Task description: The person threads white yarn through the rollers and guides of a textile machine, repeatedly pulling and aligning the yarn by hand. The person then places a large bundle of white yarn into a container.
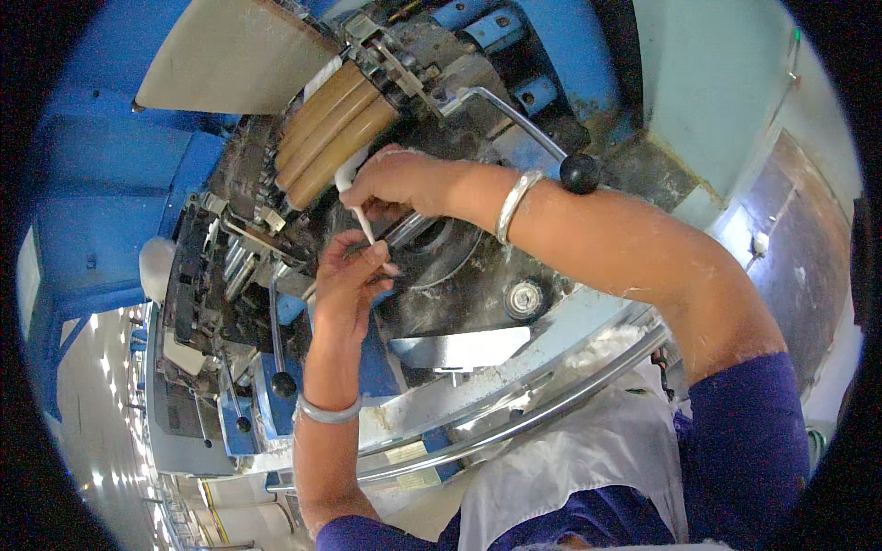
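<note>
A white strand of loose cotton-like fibre stretches between my two hands in front of a machine. My right hand is closed around its upper, thicker part, just below the brown rollers. Lower and a little to the left, my left hand pinches the thin lower end between thumb and fingers. The brown rollers lie side by side, slanted, in a metal frame. My right fingertips are partly hidden behind the hand.
A lever with a black knob stands close above my right forearm; another black-knobbed lever is left of my left wrist. A curved metal rail runs across the machine's front. A beige panel is raised at upper left.
</note>
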`<state>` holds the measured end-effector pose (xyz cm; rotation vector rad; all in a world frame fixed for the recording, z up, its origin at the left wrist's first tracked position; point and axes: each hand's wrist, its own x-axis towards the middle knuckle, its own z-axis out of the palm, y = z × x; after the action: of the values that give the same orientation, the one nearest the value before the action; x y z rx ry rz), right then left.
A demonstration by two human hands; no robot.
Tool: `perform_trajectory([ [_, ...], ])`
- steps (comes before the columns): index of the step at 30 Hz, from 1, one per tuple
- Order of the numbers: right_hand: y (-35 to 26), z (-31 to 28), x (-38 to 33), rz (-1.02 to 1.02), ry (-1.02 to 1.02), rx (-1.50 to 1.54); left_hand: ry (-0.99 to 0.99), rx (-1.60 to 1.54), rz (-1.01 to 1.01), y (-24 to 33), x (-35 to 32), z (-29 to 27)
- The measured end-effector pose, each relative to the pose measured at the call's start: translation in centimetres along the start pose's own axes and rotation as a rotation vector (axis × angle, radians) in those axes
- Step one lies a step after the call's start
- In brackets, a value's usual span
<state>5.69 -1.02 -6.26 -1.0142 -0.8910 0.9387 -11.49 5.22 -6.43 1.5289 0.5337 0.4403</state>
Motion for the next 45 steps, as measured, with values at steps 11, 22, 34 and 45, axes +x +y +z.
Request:
perform_trajectory([
  [11,0.0,-0.6,0.2,-0.073,0.087,-0.102,-0.138,0.097,-0.153,-1.0,0.6,-0.7],
  [22,0.9,-1.4,1.2,-0.184,0.099,-0.317,-0.162,0.351,-0.207,-1.0,0.9,-0.9],
  [34,1.1,-1.5,1.3,-0.195,0.118,-0.319,-0.249,0.350,-0.149,-1.4,0.9,-1.0],
  [45,1.5,-2.2,2.1,-0.251,0.191,-0.470,-0.579,1.586,0.268,-1.0,-5.3,-2.7],
])
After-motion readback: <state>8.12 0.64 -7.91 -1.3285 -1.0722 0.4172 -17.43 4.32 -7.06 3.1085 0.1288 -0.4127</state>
